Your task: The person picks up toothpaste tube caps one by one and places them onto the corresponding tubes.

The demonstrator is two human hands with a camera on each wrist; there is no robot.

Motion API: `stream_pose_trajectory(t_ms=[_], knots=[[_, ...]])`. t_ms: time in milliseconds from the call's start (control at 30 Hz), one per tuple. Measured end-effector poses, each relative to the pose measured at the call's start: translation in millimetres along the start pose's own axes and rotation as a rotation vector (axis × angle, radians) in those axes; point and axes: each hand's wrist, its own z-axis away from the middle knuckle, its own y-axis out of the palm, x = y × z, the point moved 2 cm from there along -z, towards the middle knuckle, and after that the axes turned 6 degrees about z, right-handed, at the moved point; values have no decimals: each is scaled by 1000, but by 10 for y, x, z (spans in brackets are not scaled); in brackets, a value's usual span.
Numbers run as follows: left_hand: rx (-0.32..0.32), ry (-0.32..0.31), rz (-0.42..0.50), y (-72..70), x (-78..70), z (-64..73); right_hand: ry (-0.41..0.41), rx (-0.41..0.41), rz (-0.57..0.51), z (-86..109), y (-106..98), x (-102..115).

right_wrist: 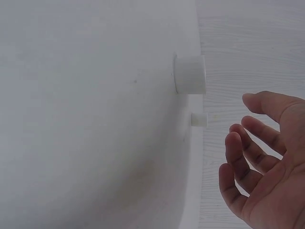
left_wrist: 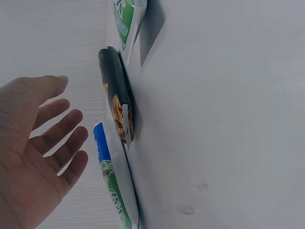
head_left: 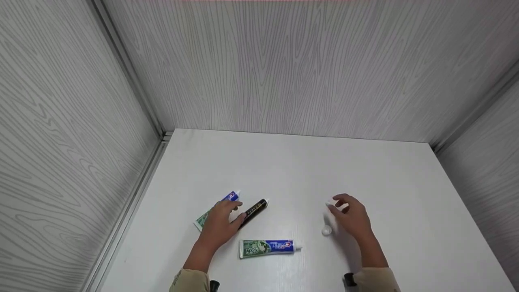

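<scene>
My left hand (head_left: 221, 222) hovers with spread fingers over two tubes, holding neither. Under it lies a blue and green toothpaste tube (head_left: 232, 196), partly covered by the hand in the head view. Beside that is a black tube (head_left: 256, 209), whose lower end is hidden by my thumb. A second blue and green toothpaste tube (head_left: 267, 248) lies nearer me, nozzle pointing right. On the right, my right hand (head_left: 352, 217) is held with loosely bent fingers, nothing between them. Two white caps stand near it: a larger cap (right_wrist: 189, 74) and a smaller cap (right_wrist: 199, 119) beyond.
Everything lies on a white table (head_left: 300, 170). Grey wood-grain panels close it in, with a back wall (head_left: 259, 69), a left wall (head_left: 61, 142) and a right wall (head_left: 486, 162). Faint smudges (left_wrist: 187, 210) mark the tabletop in the left wrist view.
</scene>
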Motion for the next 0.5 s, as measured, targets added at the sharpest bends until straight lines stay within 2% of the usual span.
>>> stream_pose_trajectory(t_ms=[167,333,500], knots=[[-46,-12,-16,-17,53,-59,6,7,-13,-62,18,26],[-81,-30,-70,10,110,-136,4,23,11,-125,29,36],[-88,-57,-103,17,148,-252,17,53,51,-172,15,-4]])
